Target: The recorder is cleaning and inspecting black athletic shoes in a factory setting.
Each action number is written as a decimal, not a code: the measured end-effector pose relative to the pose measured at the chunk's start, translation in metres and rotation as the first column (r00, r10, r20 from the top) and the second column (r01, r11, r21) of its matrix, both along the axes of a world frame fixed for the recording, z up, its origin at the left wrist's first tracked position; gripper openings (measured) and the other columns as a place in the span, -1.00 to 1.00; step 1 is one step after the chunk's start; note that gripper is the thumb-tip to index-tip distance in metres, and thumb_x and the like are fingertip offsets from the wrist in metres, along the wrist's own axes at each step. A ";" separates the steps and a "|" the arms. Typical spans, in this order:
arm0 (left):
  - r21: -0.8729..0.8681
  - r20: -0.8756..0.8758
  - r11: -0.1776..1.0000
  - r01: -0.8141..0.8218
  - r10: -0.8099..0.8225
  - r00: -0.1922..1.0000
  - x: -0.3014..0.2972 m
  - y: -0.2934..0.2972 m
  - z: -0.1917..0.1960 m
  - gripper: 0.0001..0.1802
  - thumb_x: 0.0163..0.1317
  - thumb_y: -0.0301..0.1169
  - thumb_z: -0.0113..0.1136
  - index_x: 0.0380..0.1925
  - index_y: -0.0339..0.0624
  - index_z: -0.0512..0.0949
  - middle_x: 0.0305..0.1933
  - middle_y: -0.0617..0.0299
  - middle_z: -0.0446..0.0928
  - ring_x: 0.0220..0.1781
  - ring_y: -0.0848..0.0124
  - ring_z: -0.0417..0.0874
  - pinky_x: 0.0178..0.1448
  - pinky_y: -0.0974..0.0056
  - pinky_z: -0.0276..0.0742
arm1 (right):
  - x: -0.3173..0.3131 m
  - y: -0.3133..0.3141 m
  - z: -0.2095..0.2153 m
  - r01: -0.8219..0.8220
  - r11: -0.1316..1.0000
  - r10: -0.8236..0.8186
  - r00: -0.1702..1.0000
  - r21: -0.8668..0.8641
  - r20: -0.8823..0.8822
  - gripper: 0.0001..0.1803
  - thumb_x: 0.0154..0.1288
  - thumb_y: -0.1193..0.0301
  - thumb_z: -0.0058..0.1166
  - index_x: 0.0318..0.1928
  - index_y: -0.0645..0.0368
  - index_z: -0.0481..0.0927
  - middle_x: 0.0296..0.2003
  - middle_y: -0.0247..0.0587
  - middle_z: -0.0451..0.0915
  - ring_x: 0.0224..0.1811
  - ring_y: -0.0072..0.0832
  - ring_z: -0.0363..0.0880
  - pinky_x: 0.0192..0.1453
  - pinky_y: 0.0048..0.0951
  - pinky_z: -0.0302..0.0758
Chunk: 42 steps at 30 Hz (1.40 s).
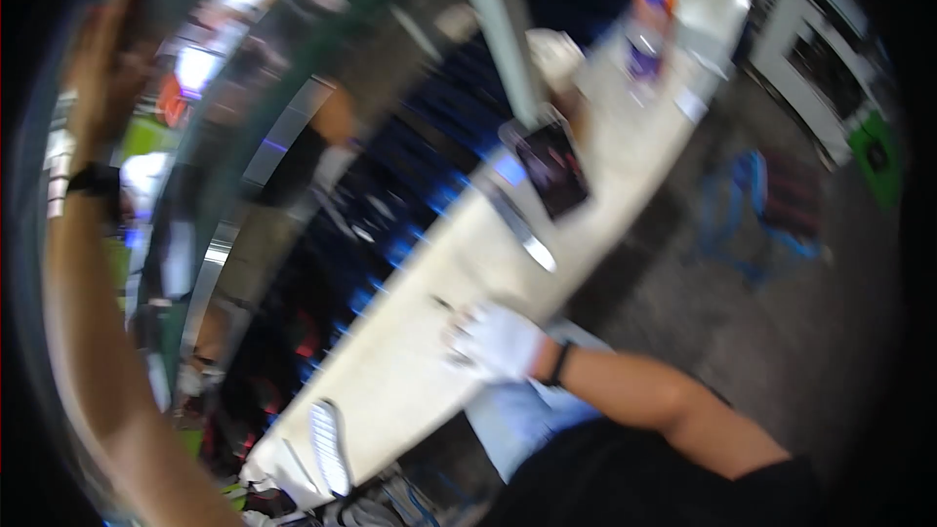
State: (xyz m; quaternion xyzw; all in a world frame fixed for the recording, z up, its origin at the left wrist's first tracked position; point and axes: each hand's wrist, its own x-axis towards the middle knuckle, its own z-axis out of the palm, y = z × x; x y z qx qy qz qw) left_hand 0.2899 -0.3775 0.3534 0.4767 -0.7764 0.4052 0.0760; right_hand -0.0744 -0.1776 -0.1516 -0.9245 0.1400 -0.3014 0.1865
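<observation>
Right hand (496,340) in white glove pressed flat on pale counter (410,351), just below the knife (525,232); left hand (98,68) raised high, fingers unclear; blur, steady first

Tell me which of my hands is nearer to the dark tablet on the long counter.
Right. Your gloved right hand rests on the counter just below the tablet; your left hand is raised far off to the left.

Heavy motion blur, dim surroundings, dark fisheye rim, bent edges
</observation>
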 end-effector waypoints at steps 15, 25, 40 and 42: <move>-0.037 -0.137 0.972 -0.230 0.223 0.965 -0.136 -0.034 -0.023 -0.09 0.25 -0.20 0.44 0.61 -0.11 0.39 0.76 -0.09 0.26 0.77 -0.22 0.22 0.77 -0.06 0.28 | -0.009 -0.004 0.026 0.080 0.996 -0.077 0.995 0.040 -0.065 -0.58 0.52 -0.02 0.18 -0.19 0.09 0.71 -0.26 -0.03 0.78 -0.16 -0.07 0.80 0.06 -0.04 0.69; 0.322 -0.430 0.452 0.832 -0.713 0.553 -0.312 0.164 -0.146 -0.85 -0.02 -0.49 0.41 -0.43 -0.19 0.62 -0.38 0.12 0.61 -0.44 0.17 0.69 -0.42 0.18 0.56 | -0.019 -0.009 0.021 -0.027 0.994 0.073 0.885 0.107 -0.460 -0.63 0.62 0.03 0.05 0.00 -0.01 0.76 -0.04 -0.14 0.83 -0.01 -0.09 0.79 0.05 -0.04 0.65; 0.738 -0.584 0.372 0.564 -0.068 0.809 -0.318 0.268 -0.173 -0.69 -0.16 -0.34 0.50 -0.39 -0.29 0.72 -0.33 0.05 0.72 -0.45 0.20 0.66 -0.29 0.14 0.61 | -0.018 -0.018 -0.005 0.154 0.987 -0.159 0.983 0.055 0.092 -0.67 0.31 0.02 0.36 -0.28 0.01 0.73 -0.36 -0.22 0.72 -0.22 -0.19 0.76 -0.04 -0.14 0.66; 0.680 -0.625 0.527 0.510 0.054 0.779 -0.288 0.274 -0.183 -0.60 -0.13 -0.26 0.53 -0.28 -0.25 0.75 -0.17 0.01 0.77 -0.29 0.11 0.75 -0.11 0.01 0.67 | -0.007 -0.013 0.006 0.103 0.994 -0.106 0.992 0.044 0.067 -0.67 0.35 0.03 0.30 -0.22 0.03 0.74 -0.29 -0.19 0.74 -0.18 -0.17 0.77 0.01 -0.13 0.66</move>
